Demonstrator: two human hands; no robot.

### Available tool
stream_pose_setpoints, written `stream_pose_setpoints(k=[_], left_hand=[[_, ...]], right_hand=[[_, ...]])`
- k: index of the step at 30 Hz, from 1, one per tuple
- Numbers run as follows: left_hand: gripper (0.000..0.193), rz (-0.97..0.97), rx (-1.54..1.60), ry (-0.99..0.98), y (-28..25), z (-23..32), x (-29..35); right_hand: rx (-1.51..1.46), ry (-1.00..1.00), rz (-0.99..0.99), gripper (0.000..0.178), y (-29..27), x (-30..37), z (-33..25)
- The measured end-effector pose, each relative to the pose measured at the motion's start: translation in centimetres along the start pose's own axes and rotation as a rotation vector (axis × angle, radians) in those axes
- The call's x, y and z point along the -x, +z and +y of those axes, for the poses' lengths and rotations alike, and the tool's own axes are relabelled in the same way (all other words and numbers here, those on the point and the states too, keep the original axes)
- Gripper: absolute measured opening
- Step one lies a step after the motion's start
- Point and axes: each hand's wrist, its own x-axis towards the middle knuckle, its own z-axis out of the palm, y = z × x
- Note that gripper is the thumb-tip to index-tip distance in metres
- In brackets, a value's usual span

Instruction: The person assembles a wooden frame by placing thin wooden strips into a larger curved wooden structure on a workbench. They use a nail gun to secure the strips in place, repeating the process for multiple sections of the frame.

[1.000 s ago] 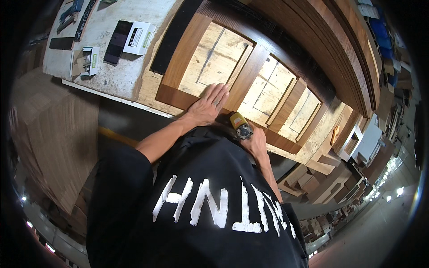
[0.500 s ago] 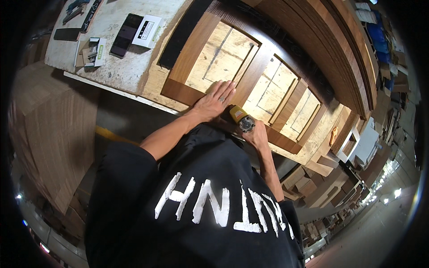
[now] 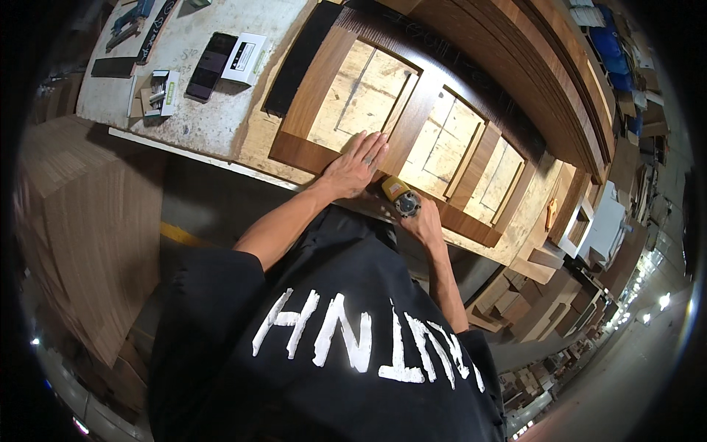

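Observation:
A brown wooden frame [image 3: 300, 153] with three openings lies on the bench. My left hand [image 3: 359, 163] rests on its near rail with fingers stretched out, by the foot of a crosspiece. Close beside it, my right hand [image 3: 423, 219] is wrapped round a yellow power tool [image 3: 398, 193] with a round dark metal end. The tool sits against the near edge of the frame; its tip is hidden beneath its body and my hand, so its exact kind cannot be made out.
Left on the bench [image 3: 199, 132] lie a dark phone [image 3: 211, 66], a white box [image 3: 245, 57], an opened small carton [image 3: 156, 94] and a blue tool [image 3: 132, 23]. Long dark boards [image 3: 508, 51] are stacked behind the frame. Wood panels [image 3: 96, 214] stand at the left.
The view has shifted slightly. Both hands keep their places on the frame and the power tool, with no clear movement.

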Motion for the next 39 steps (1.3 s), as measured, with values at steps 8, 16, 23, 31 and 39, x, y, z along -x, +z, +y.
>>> stream_pose_setpoints(k=[8, 16, 23, 31, 39], left_hand=[[0.125, 0.046, 0.111, -0.228, 1.2, -1.5, 5.0], [0.133, 0.104, 0.067, -0.65, -3.2, -9.4, 12.6], [0.111, 0.22, 0.264, -0.471, -1.2, -11.6, 14.6], [0.101, 0.205, 0.326, -0.308, -0.5, -14.4, 15.5], [0.094, 0.204, 0.313, -0.26, -0.5, -14.9, 16.0]], right_hand=[[-0.133, 0.117, 0.092, 0.033, 0.7, 2.7, -1.0], [-0.171, 0.114, 0.108, 0.032, 1.6, 3.0, -0.2], [-0.126, 0.159, 0.142, 0.034, 2.1, 2.9, -1.8], [-0.172, 0.264, 0.133, 0.032, 3.8, 0.9, -7.9], [-0.189, 0.197, 0.08, 0.04, 5.9, -5.1, -17.4]])
